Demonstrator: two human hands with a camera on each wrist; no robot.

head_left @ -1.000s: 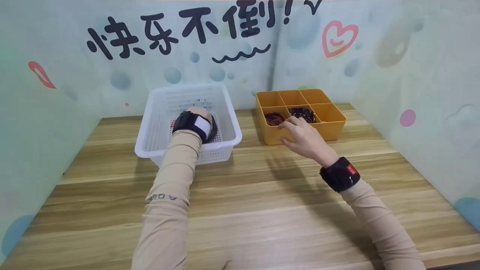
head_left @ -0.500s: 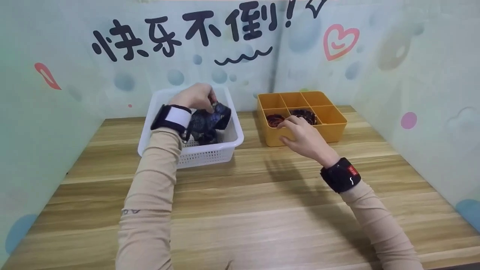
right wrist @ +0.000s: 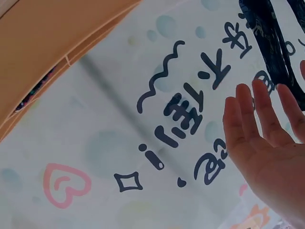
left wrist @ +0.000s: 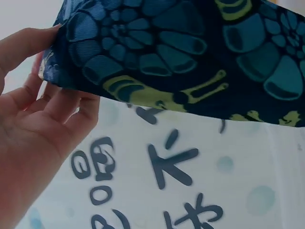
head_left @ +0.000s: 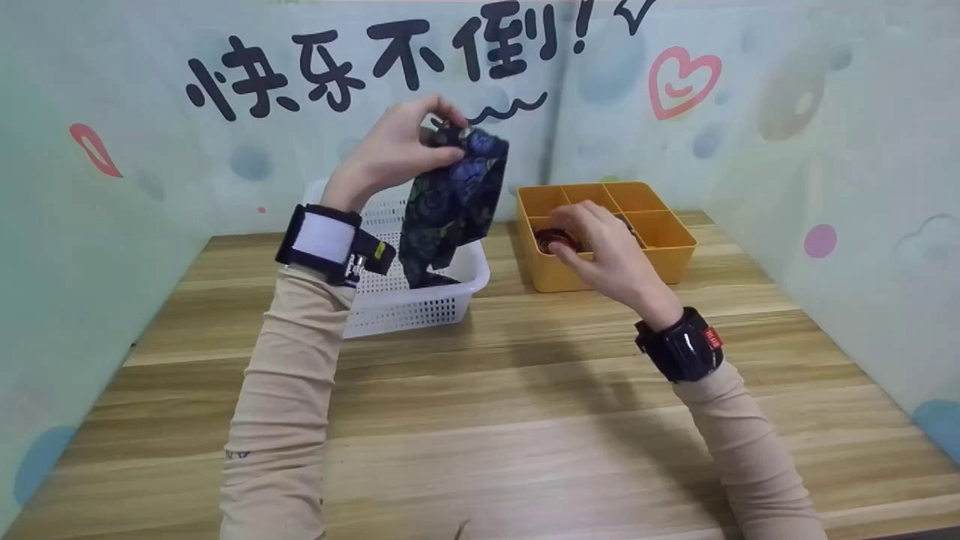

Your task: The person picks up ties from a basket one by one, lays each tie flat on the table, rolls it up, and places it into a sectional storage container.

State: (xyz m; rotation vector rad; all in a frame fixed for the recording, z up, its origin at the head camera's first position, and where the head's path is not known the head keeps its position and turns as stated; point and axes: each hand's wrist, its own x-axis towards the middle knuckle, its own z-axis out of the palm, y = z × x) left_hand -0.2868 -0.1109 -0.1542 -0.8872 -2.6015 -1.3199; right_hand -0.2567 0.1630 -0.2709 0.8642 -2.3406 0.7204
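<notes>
My left hand (head_left: 394, 150) pinches a dark blue necktie (head_left: 457, 191) by one end, thumb against fingers, and holds it up above the white basket (head_left: 412, 311). The folded lengths hang down, their lower part at the basket's front rim. Up close in the left wrist view, the necktie (left wrist: 143, 52) shows blue and yellow-green snail-like figures. My right hand (head_left: 611, 259), holding nothing, hovers at the front of the orange divided box (head_left: 555, 279) with its fingers loosely bent. A reddish rolled strip (head_left: 551, 241) lies in the box's front left compartment, partly covered by the fingers.
Another dark roll in the front middle compartment is mostly hidden behind my right hand. Both containers stand at the back of the wooden table (head_left: 480, 420), near the printed wall (head_left: 247, 165). Side walls flank the table.
My left hand has come up out of the basket, lifting the necktie, which now hangs lengthwise. The right hand has risen slightly from the box's front edge.
</notes>
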